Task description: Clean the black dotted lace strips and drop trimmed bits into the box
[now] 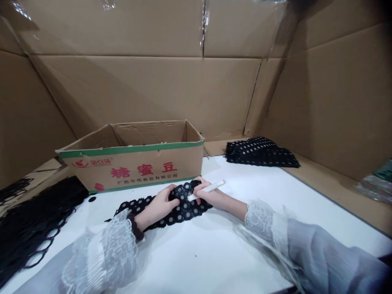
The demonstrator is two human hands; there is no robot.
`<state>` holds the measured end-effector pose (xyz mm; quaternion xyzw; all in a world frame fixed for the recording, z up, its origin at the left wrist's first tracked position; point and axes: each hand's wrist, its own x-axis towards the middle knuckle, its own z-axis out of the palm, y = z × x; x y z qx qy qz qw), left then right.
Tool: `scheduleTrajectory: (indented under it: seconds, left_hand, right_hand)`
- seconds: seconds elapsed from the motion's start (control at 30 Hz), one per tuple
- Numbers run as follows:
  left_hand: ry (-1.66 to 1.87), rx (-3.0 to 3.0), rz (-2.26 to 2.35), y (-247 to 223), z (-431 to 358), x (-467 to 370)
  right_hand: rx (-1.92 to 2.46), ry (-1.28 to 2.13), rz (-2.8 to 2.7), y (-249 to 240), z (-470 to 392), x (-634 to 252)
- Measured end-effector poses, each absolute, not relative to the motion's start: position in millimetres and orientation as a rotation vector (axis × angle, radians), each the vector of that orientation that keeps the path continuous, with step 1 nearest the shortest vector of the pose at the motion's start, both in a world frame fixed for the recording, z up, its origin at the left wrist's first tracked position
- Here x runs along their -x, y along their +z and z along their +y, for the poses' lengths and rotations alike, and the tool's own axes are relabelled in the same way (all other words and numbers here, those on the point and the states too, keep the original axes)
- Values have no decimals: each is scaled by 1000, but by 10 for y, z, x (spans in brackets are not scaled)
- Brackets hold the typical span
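A strip of black fabric with rows of pale round dots (185, 204) lies slanted on the white table (196, 261). My left hand (161, 205) grips it, thumb on top and curled fingers at its upper edge. In my right hand (211, 196) is a white pen-like tool (214, 186), held like a pen. Its lower tip points down at the dots, close to my left thumb; whether it touches them I cannot tell. The fingers of my right hand are partly hidden behind the tool.
An open cardboard box (159, 169) stands behind the strip. More dotted black fabric (260, 152) is piled at the back right. Black material with round holes (36, 220) covers the left side, and a small black disc (92, 199) sits near the box. Cardboard walls (153, 90) surround the table.
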<state>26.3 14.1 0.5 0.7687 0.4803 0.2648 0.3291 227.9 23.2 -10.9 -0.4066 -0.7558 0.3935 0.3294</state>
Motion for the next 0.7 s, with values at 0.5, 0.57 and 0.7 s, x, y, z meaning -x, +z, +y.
scheduleTrajectory:
  seconds: [0.5,0.57,0.7]
  left_hand:
    - [682,-2071,1249,8,130,-243]
    - [639,-2104,1212,20,120,-227]
    - [573,-2178,1175,12,96,-208]
  right_hand:
    - [992,1016,-2079,-7,130,-2279]
    - [976,956,-2111,-9,123,-2270]
    - [981,720,-2195,-61,113,-2241]
